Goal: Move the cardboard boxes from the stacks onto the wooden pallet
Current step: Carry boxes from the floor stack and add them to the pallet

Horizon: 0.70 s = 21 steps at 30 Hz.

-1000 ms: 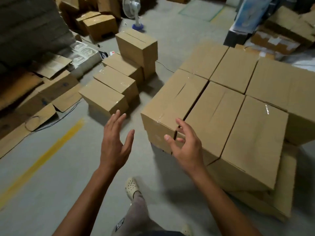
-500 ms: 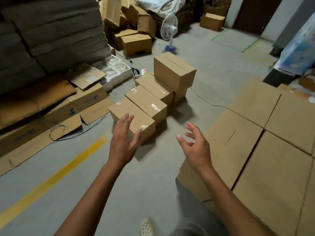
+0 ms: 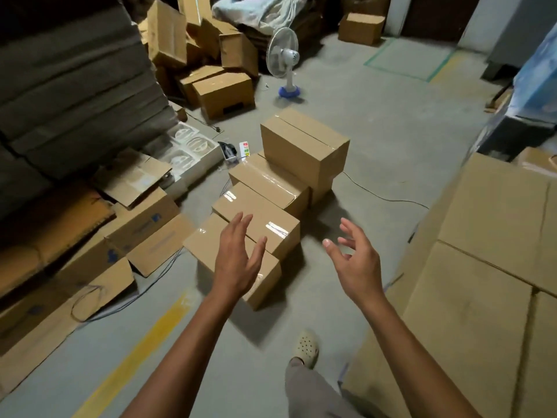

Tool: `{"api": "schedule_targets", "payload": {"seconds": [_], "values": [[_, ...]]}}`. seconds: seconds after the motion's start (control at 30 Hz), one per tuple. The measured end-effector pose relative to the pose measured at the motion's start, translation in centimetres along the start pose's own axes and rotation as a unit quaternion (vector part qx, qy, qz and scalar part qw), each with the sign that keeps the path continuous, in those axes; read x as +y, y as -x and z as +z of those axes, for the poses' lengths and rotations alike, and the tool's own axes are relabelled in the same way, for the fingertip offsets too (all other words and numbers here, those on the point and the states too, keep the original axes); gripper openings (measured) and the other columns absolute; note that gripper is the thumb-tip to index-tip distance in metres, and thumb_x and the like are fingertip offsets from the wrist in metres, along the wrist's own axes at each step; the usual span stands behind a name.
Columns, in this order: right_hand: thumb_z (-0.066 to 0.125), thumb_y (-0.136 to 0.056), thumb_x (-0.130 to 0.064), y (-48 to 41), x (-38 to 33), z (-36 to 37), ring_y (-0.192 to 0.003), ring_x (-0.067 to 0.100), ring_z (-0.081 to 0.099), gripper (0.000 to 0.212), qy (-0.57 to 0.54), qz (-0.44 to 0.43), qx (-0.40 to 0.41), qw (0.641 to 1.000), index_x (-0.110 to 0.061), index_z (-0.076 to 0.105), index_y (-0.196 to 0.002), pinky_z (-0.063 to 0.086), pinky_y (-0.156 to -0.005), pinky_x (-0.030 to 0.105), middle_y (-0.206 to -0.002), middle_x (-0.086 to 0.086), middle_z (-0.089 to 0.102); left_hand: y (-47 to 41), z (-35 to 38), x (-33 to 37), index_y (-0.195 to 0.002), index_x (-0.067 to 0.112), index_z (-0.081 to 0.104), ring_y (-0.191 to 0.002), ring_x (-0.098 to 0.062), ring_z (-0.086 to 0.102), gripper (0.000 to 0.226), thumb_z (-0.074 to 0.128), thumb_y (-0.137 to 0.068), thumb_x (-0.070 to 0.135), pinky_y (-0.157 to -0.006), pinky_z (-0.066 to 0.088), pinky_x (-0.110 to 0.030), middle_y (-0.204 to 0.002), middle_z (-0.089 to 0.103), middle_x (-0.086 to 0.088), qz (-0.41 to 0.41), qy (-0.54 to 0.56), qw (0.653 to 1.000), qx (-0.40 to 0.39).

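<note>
A row of taped cardboard boxes lies on the concrete floor ahead. The nearest box (image 3: 202, 245) is partly covered by my left hand (image 3: 236, 260), which hovers above it, empty, with spread fingers. Behind it lie a second box (image 3: 259, 221) and a third box (image 3: 268, 182). At the far end one more box (image 3: 304, 143) sits on top of another. My right hand (image 3: 355, 260) is held in the air to the right of the row, fingers loosely spread, holding nothing. Boxes stacked at the right (image 3: 488, 267) fill that side; the wooden pallet under them is hidden.
Flattened cardboard (image 3: 90, 267) and loose cables litter the floor at the left. A white standing fan (image 3: 284, 61) is behind the row, with more boxes (image 3: 223, 92) piled beyond. A cable (image 3: 376, 194) crosses the floor. A yellow floor line (image 3: 135, 357) runs near my foot (image 3: 306, 348).
My view has swung left from the stacked boxes at the right toward the floor row, which is now closer. Both empty hands have moved up to the nearest box.
</note>
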State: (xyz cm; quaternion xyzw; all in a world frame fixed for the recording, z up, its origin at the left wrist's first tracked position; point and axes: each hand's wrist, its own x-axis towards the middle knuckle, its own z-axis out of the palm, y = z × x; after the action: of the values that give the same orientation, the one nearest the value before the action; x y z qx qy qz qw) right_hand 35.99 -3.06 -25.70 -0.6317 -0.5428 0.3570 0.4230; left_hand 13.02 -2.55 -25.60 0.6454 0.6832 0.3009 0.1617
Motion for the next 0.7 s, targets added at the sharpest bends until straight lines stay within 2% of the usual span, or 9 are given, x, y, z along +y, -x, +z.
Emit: {"api": "schedule_targets", "payload": {"seconds": [0.23, 0.57, 0.7], "values": [[0.067, -0.095, -0.031, -14.5, -0.8, 0.0, -0.12, 0.011, 0.055, 0.055, 0.014, 0.049, 0.022, 0.998, -0.022, 0.048, -0.146, 0.053, -0.087, 0.024, -0.146, -0.002, 0.053, -15.6, 4.1, 1.2, -0.151, 0.02, 0.04, -0.148, -0.025, 0.03, 0.057, 0.053, -0.1, 0.041, -0.118, 0.028, -0.045, -0.16, 0.035, -0.007, -0.005, 0.006, 0.999, -0.044], [0.065, -0.097, -0.033, -36.2, 0.9, 1.6, -0.125, 0.018, 0.056, 0.055, 0.079, 0.103, 0.011, 0.992, -0.02, 0.046, -0.147, 0.048, -0.089, 0.027, -0.147, 0.001, 0.052, -34.9, 14.2, -0.9, -0.15, 0.017, 0.042, -0.144, -0.025, 0.034, 0.055, 0.054, -0.101, 0.039, -0.115, 0.03, -0.04, -0.156, 0.04, -0.01, -0.009, 0.03, 0.996, -0.081], [0.066, -0.096, -0.035, -45.9, 2.6, 2.7, -0.116, 0.014, 0.055, 0.055, 0.105, 0.127, 0.004, 0.986, -0.021, 0.047, -0.146, 0.05, -0.091, 0.03, -0.144, 0.003, 0.054, -43.5, 18.9, -2.2, -0.15, 0.015, 0.042, -0.144, -0.027, 0.034, 0.055, 0.055, -0.101, 0.036, -0.115, 0.031, -0.042, -0.156, 0.04, -0.012, -0.033, 0.045, 0.994, -0.099]]}}
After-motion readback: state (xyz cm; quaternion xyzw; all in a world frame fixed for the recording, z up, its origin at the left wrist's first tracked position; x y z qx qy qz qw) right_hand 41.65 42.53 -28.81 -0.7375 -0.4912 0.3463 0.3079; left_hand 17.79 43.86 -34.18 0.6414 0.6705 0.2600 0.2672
